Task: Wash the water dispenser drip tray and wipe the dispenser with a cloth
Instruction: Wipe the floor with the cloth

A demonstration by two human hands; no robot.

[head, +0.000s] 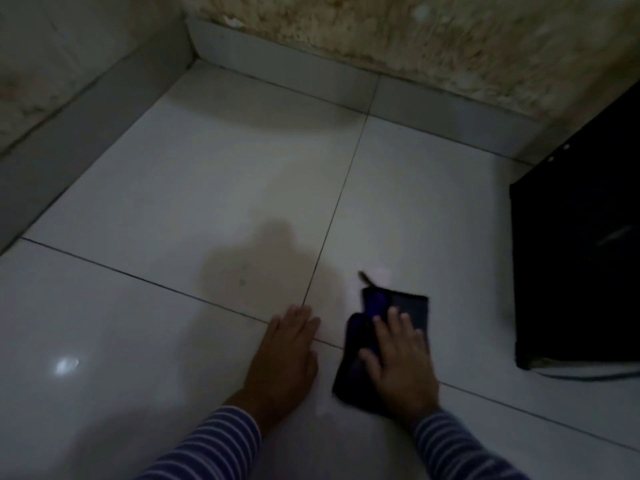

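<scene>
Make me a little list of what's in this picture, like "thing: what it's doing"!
left hand: flat on the white tiled floor, palm down
right hand: pressing the dark cloth flat on the floor
black box-like object: stands at right, near the wall
wall: stained, patchy
drip tray: not in view

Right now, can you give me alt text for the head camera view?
The right hand presses flat on a dark folded cloth on the glossy white tiled floor, while the left hand rests flat on the tiles beside it. A tall black box-shaped object stands at right, near a stained wall.
</scene>
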